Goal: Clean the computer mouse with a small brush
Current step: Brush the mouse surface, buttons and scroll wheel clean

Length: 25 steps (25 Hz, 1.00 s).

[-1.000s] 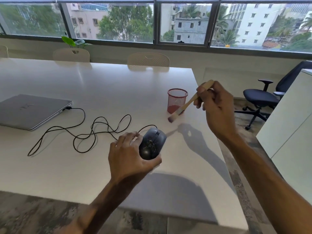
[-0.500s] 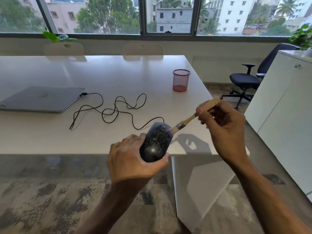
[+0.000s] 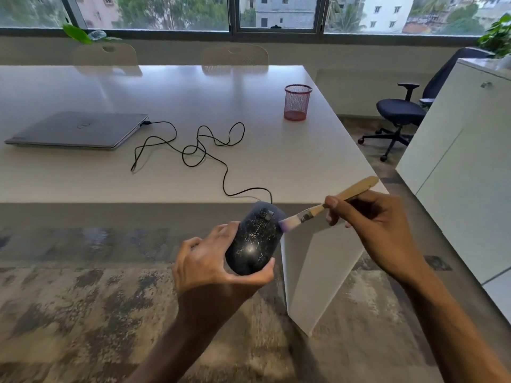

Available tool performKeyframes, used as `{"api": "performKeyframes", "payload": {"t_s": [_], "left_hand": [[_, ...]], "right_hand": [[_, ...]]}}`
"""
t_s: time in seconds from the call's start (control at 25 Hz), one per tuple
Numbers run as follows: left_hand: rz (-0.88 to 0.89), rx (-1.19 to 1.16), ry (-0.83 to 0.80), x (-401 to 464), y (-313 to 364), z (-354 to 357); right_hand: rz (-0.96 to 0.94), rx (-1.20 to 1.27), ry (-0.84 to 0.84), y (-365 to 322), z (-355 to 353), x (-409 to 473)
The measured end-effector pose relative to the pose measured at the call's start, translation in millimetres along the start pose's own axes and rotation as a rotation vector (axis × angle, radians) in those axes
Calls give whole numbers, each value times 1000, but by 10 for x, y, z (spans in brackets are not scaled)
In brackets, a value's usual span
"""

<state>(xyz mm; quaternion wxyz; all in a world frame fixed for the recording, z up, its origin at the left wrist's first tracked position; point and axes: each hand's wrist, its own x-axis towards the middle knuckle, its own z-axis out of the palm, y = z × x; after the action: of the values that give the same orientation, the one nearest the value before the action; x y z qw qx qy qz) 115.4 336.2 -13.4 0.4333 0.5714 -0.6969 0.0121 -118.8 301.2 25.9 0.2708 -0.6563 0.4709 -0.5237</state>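
A black wired computer mouse [image 3: 255,239], speckled with pale dust, is cupped from below and the left by my left hand [image 3: 213,269], in the air just off the front edge of the white table [image 3: 171,89]. My right hand [image 3: 378,230] pinches the wooden handle of a small flat brush [image 3: 329,204]. The brush's pale bristles touch the right side of the mouse near the scroll wheel. The mouse's black cable [image 3: 199,150] loops back across the tabletop.
A shut grey laptop [image 3: 80,131] lies at the table's left, with the cable plugged into it. A red mesh pen cup [image 3: 297,102] stands near the right edge. A white cabinet [image 3: 464,161] and a dark office chair [image 3: 401,114] are on the right. Two chairs stand behind the table.
The mouse was lifted off the tabletop and drawn toward me past the table's edge. The brush came down from beside the pen cup until its bristles reached the mouse's right side.
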Motion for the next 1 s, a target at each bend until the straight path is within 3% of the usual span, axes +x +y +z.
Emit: {"api": "performKeyframes", "payload": {"t_s": [0.2, 0.56, 0.72, 0.84, 1.0], "left_hand": [[32, 3, 20, -195, 197, 47], [-30, -53, -10, -449, 391, 40], [-42, -55, -32, -502, 420, 47], [-47, -53, -47, -510, 423, 63], [-28, -67, -18, -526, 419, 93]], "right_hand": [[19, 79, 185, -18, -114, -345], [-61, 64, 157, -75, -51, -640], [-19, -72, 229, 12, -161, -644], [-14, -10, 270, 3, -208, -658], [-48, 52, 146, -63, -74, -733]]}}
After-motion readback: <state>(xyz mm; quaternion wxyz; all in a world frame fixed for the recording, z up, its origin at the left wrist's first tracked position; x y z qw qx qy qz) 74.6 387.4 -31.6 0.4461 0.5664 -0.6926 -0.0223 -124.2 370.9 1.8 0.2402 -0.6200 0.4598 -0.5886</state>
